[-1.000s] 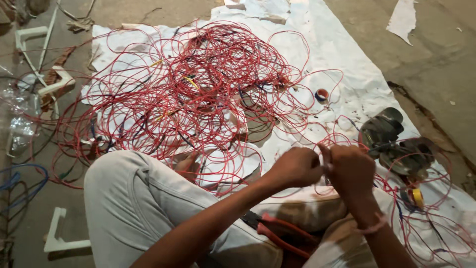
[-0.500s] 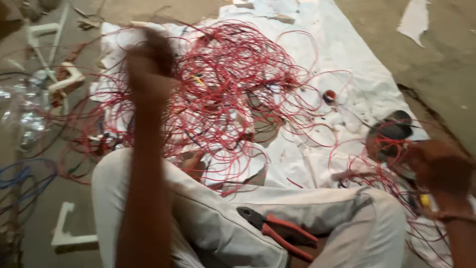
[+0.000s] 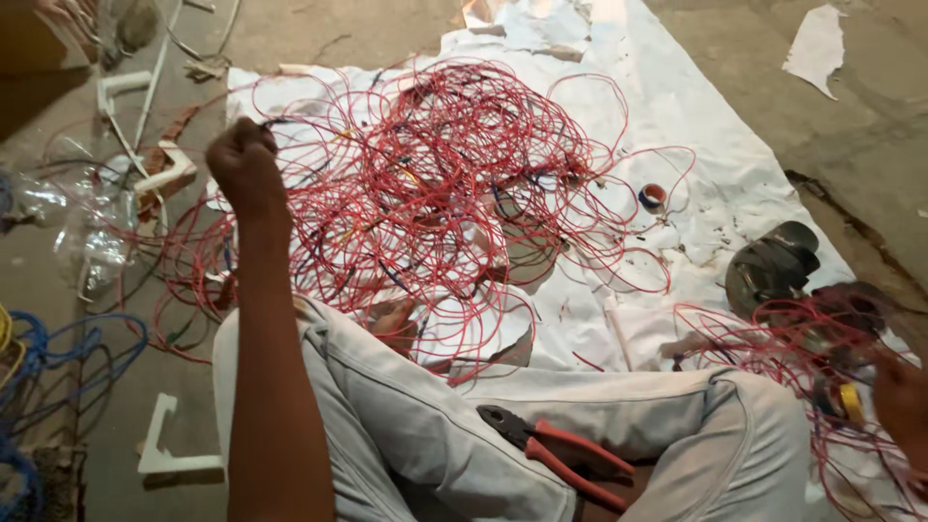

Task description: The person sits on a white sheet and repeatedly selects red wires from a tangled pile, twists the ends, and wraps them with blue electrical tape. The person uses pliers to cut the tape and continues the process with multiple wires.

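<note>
left hand (image 3: 244, 166) up and out to the far left now, fist closed, fingers pinched on a strand of red wire (image 3: 445, 184) near its dark tip. a second ago both hands together low at the lap, close on one piece; half a second ago already splitting apart, left arm blurred on its way up. now arms spread wide, so a length of wire being drawn out between them, by the look of it. right hand (image 3: 904, 396) way off at the right edge, mostly cropped; cannot tell whether those fingers are spread or clamped, though red loops crowd right around it beside something small and yellow (image 3: 849, 401).

main tangle of red wire heaped on the white sheet (image 3: 735, 164) over the floor, just past the knees, loops spilling off the left edge of the sheet onto bare concrete. second, smaller tangle (image 3: 773, 338) down by the right knee, draped over a dark rounded object (image 3: 771, 266).

red-handled pliers (image 3: 556, 454) resting in the lap between the pale trouser legs, untouched. small roll of tape (image 3: 652, 196) lying on the sheet to the right of the big heap. white plastic pieces (image 3: 159, 179) and crumpled clear plastic (image 3: 87, 227) off to the left, blue cord (image 3: 58, 362) coiled at the left edge.

in the way: the heap itself, loops crossed over loops, plenty of places for a pulled strand to snag.
</note>
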